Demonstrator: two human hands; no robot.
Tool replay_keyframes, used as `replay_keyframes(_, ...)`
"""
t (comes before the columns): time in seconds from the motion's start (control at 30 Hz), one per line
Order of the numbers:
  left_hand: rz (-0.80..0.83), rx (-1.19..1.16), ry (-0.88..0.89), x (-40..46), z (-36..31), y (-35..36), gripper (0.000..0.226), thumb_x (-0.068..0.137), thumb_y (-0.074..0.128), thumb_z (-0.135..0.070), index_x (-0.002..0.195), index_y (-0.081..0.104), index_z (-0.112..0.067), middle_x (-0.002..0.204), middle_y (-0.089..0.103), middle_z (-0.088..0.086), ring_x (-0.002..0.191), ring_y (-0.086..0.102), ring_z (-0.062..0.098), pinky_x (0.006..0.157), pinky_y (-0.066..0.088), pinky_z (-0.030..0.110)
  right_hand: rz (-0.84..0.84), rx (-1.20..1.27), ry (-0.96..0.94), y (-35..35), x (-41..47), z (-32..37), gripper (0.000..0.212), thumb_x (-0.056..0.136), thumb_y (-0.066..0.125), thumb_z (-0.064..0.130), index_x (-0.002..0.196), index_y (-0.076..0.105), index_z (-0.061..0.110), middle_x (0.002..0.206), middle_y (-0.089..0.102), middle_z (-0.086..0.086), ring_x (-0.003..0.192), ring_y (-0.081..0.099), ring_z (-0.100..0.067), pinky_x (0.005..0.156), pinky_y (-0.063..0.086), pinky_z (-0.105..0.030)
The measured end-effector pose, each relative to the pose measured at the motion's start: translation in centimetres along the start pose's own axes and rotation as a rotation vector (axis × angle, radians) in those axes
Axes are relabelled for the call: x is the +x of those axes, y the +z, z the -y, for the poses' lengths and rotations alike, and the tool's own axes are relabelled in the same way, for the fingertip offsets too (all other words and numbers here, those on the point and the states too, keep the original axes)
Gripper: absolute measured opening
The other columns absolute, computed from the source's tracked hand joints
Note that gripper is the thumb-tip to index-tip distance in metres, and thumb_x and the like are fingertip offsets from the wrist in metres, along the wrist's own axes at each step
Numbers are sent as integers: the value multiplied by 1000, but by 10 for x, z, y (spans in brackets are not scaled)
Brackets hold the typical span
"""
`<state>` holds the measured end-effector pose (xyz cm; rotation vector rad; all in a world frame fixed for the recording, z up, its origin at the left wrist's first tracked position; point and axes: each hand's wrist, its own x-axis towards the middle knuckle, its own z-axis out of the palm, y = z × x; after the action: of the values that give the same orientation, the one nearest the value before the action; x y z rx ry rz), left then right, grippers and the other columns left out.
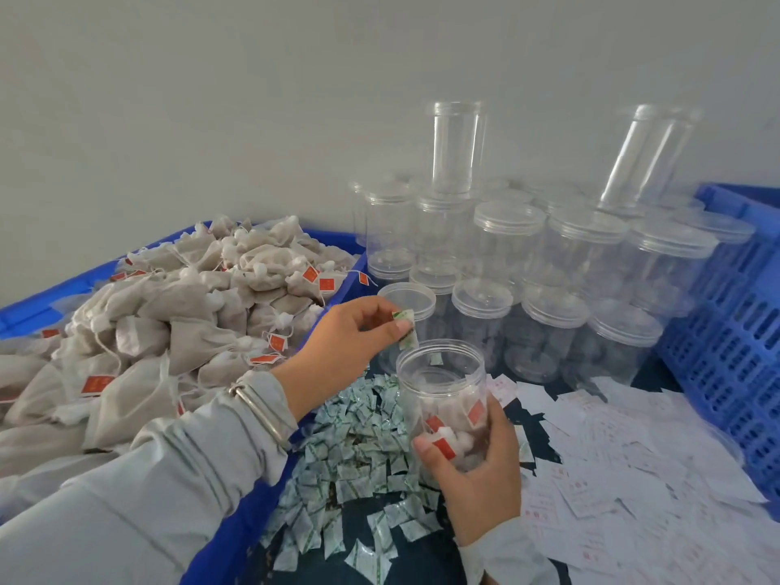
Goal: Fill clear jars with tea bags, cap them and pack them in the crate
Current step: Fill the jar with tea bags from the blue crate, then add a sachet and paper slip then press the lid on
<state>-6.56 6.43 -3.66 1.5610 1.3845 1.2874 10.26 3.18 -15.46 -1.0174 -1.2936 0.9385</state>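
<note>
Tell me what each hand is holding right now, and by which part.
The left hand pinches a small green-and-white packet by its upper edge, over the open jar. The right hand grips that jar round its lower body, tea bags inside.

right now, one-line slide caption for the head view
Left hand pinches a small sachet over an open jar held by right hand.

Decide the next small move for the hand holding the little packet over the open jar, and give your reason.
Probably let go: the left hand pinches the small packet just above the uncapped jar, which the right hand holds steady with tea bags already inside.
</note>
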Motion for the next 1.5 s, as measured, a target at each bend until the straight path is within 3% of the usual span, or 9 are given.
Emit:
replay_keyframes(0.33, 260, 387, 44, -8, -7, 5, 20, 89, 62, -28, 74, 65, -41, 111, 53, -25, 90, 52, -11, 79, 36, 12, -26, -32, -58, 5, -2, 0, 91, 57, 89, 8, 124, 39, 43, 125, 47, 14, 113, 49, 6, 81, 45, -6)
replay_keyframes(0.47, 322, 339, -9, -11, -9, 8, 9, 89, 59, -42, 92, 62, -50, 115, 51, -28, 103, 51, -7, 84, 38, 12, -26, -5, -37, 4, -3, 3, 91, 58, 87, 4, 131, 41, 33, 130, 48, 1, 121, 51, -14, 96, 49, -35)
replay_keyframes(0.53, 343, 230, -45, -13, -10, 9, 36, 78, 63, -60, 111, 51, -52, 122, 52, -23, 111, 52, -3, 90, 41, 16, -11, 2, -34, 2, -2, 7, 91, 59, 87, 6, 136, 41, 19, 129, 50, -5, 119, 54, -19, 95, 51, -38)
replay_keyframes(0.7, 544, 235, -36, -18, -6, 16, 120, 40, 75, -76, 141, 21, -42, 136, 46, -20, 123, 44, -9, 101, 40, 19, -75, 2, -125, 0, -3, 16, 89, 55, 82, 25, 135, 42, 17, 127, 54, -6, 116, 55, -12, 82, 45, -6)
replay_keyframes(0.83, 488, 253, -19, -21, -6, 24, 111, 41, 81, -66, 137, 33, -34, 129, 53, -18, 121, 47, -6, 107, 38, 28, -29, 79, -137, 0, -5, 28, 91, 57, 83, 46, 133, 39, 22, 125, 53, -1, 110, 56, 2, 74, 48, -5)
replay_keyframes(0.93, 345, 307, -28, -18, -7, 24, 101, 40, 75, -68, 129, 44, -30, 114, 62, -20, 106, 57, -7, 100, 45, 27, 122, -25, -167, -8, 1, 32, 78, 80, 50, 69, 132, 43, 12, 118, 59, 2, 105, 60, -2, 81, 49, -14)
replay_keyframes(1.07, 287, 288, -70, -17, -6, 21, 95, 38, 79, -74, 120, 47, -38, 105, 64, -22, 94, 60, -11, 82, 45, 13, 138, -425, -137, -35, 12, 24, 30, 96, 37, 48, 120, 50, 36, 113, 54, 26, 106, 50, 10, 87, 32, 1)
replay_keyframes(1.23, 236, 270, -50, -18, -12, 22, 73, 32, 73, -76, 94, 47, -50, 91, 57, -46, 86, 53, -25, 62, 39, -3, 29, -789, 52, -90, 41, 12, 28, 98, 46, 12, 120, 63, 14, 119, 61, 0, 98, 47, -5, 83, 26, -5)
replay_keyframes(1.5, 246, 289, -57, -23, -16, 28, 66, 36, 73, -70, 92, 46, -49, 87, 53, -51, 83, 52, -26, 60, 40, 0, 229, -1326, 375, -120, 59, -3, 39, 94, 49, 40, 130, 54, 24, 138, 41, -2, 128, 36, -21, 104, 33, -30)
